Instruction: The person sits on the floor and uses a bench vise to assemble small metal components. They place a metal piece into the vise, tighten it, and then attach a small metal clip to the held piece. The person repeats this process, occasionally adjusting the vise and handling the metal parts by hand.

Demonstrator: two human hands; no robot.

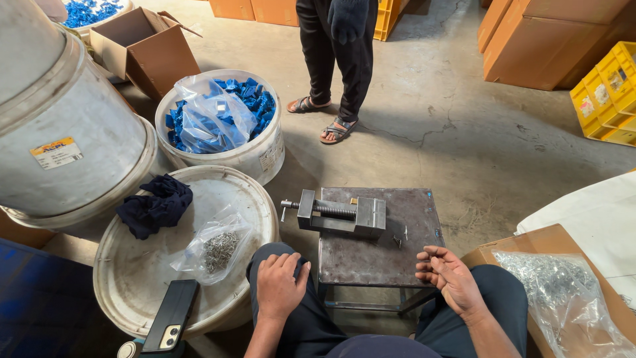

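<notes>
Left hand point(279, 286) flat on knee; right hand point(448, 275) curled near grey steel vise point(341, 213).

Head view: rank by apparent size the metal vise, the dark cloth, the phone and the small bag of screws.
1. metal vise
2. dark cloth
3. and 4. phone and small bag of screws: look alike; the phone is nearer the camera, so unranked.

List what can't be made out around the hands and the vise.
Head view only:
- Right hand: fingers curled, so anything held in it is hidden.
- Small bits on the metal table beside the vise: too small to identify.
- Clear bag on the lid: contents too small to identify.
- Left hand: lies on the knee.
</notes>
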